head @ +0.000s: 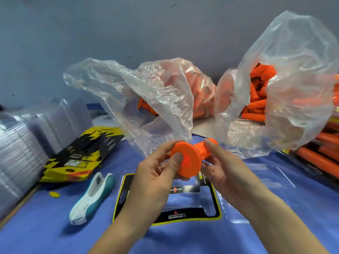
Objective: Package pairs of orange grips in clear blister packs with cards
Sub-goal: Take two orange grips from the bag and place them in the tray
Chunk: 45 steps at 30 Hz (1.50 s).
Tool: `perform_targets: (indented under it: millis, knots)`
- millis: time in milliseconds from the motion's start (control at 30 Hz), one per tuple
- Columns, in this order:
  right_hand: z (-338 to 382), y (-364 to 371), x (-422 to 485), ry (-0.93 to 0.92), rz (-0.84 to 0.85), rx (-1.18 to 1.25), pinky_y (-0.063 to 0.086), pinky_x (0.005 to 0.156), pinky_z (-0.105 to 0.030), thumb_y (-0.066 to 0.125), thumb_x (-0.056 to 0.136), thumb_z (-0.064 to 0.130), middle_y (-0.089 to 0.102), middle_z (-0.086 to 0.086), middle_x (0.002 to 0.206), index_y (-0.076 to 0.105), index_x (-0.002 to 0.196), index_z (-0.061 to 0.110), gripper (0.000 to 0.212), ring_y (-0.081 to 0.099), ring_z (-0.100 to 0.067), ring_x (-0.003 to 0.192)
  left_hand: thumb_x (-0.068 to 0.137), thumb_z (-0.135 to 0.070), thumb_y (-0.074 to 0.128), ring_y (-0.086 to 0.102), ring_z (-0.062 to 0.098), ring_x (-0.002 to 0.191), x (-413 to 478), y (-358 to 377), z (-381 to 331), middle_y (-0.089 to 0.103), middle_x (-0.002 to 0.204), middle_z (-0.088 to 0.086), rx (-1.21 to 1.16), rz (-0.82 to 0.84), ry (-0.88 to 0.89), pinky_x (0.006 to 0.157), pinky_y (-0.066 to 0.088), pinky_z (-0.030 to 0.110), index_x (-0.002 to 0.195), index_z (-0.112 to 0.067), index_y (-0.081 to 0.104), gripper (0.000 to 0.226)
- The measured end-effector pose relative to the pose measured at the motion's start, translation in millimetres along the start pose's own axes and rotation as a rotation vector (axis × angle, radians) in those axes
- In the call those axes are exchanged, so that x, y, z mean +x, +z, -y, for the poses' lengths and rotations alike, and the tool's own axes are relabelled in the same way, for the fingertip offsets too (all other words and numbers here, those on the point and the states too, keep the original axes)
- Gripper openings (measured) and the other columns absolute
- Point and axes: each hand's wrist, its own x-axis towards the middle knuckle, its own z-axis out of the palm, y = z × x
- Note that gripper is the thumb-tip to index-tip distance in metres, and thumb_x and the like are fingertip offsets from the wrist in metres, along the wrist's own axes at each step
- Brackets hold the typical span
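Observation:
An orange grip (190,159) is held in mid-air above the blue table, its round flange facing me. My left hand (156,173) pinches the flange, thumb on its face. My right hand (220,169) grips the ribbed barrel behind the flange. Under my hands lies a black card with a yellow border (183,213) inside an open clear blister pack (266,182). Two clear plastic bags (161,92) (286,88) at the back hold several loose orange grips.
A stack of black and yellow cards (77,158) lies at the left. Stacked clear blister packs (22,147) fill the far left edge. A white and teal tape dispenser (91,197) lies on the blue table cover (45,226). Packed orange grips (322,153) pile at the right edge.

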Motion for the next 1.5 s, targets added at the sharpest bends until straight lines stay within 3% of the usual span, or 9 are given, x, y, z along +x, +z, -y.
perform_targets:
  millis: [133,233,333,533,767,933,1200,1333,1500]
  knots:
    - [1,-3,-3,0.039,-0.026,0.026,0.059,0.070,-0.023,0.065,0.086,0.027,0.059,-0.014,0.094,0.062,0.102,0.002,0.030,0.062,-0.017,0.076,0.091,-0.029,0.057,0.075,0.018,0.078,-3,-2,-3,0.077,0.091,-0.002,-0.058,0.050,-0.056,0.068,0.055,0.017,0.109,-0.041,0.071,0.026]
    - [0,-6,-5,0.064,-0.048,0.025,0.057,0.076,-0.026,0.066,0.084,0.031,0.056,-0.015,0.099,0.060,0.103,0.003,0.034,0.059,-0.019,0.084,0.095,-0.028,0.052,0.075,0.024,0.080,-5,-3,-2,0.077,0.091,0.004,-0.107,0.066,-0.097,0.069,0.058,0.023,0.111,-0.036,0.071,0.026]
    - [-1,-5,-6,0.054,-0.087,0.076,0.058,0.068,-0.020,0.068,0.080,0.031,0.056,-0.012,0.093,0.060,0.102,0.004,0.037,0.059,-0.015,0.080,0.099,-0.025,0.051,0.074,0.026,0.081,-11,-3,1,0.075,0.096,0.004,-0.091,0.060,-0.081,0.070,0.059,0.028,0.121,-0.032,0.064,0.026]
    - [-9,4,-6,-0.005,-0.151,0.154,0.058,0.067,-0.019,0.070,0.077,0.030,0.062,-0.012,0.094,0.063,0.097,0.005,0.032,0.065,-0.014,0.084,0.095,-0.042,0.058,0.064,0.012,0.101,-21,-13,9,0.052,0.126,-0.014,0.614,0.017,0.352,0.074,0.053,0.020,0.116,-0.041,0.056,0.021]
    - [-18,19,-7,-0.077,-0.144,0.214,0.057,0.063,-0.021,0.072,0.076,0.023,0.072,-0.011,0.090,0.064,0.097,0.004,0.030,0.073,-0.020,0.083,0.094,-0.050,0.056,0.060,0.007,0.096,-16,-19,12,0.049,0.128,-0.012,0.792,-0.130,0.436,0.070,0.055,0.036,0.115,-0.026,0.061,0.032]
    - [-18,28,-10,-0.126,-0.055,0.145,0.058,0.070,-0.025,0.071,0.076,0.023,0.075,-0.012,0.095,0.062,0.102,0.000,0.035,0.073,-0.029,0.093,0.094,-0.036,0.060,0.060,0.009,0.093,-12,-24,13,0.054,0.114,-0.013,0.710,-0.254,0.438,0.070,0.055,0.037,0.106,-0.016,0.065,0.024]
    - [-15,31,-15,-0.113,0.016,0.051,0.058,0.072,-0.025,0.066,0.079,0.027,0.072,-0.017,0.103,0.054,0.123,-0.001,0.053,0.073,-0.031,0.093,0.091,-0.038,0.062,0.062,0.012,0.088,-10,-35,8,0.055,0.105,-0.018,0.629,-0.325,0.358,0.072,0.052,0.022,0.095,-0.026,0.060,0.013]
    - [-14,27,-16,-0.125,0.049,-0.010,0.057,0.074,-0.023,0.067,0.079,0.028,0.073,-0.014,0.100,0.057,0.120,-0.001,0.052,0.073,-0.029,0.094,0.091,-0.035,0.067,0.063,0.011,0.089,-10,-37,8,0.059,0.100,-0.016,0.593,-0.343,0.322,0.073,0.045,0.009,0.090,-0.033,0.057,0.010]
    - [-14,22,-17,-0.153,0.034,-0.064,0.058,0.074,-0.024,0.075,0.071,0.031,0.074,-0.015,0.099,0.058,0.113,0.008,0.050,0.072,-0.033,0.096,0.088,-0.040,0.068,0.065,0.008,0.095,-8,-39,1,0.065,0.100,-0.019,0.446,-0.343,0.259,0.073,0.047,0.007,0.079,-0.038,0.051,0.020]
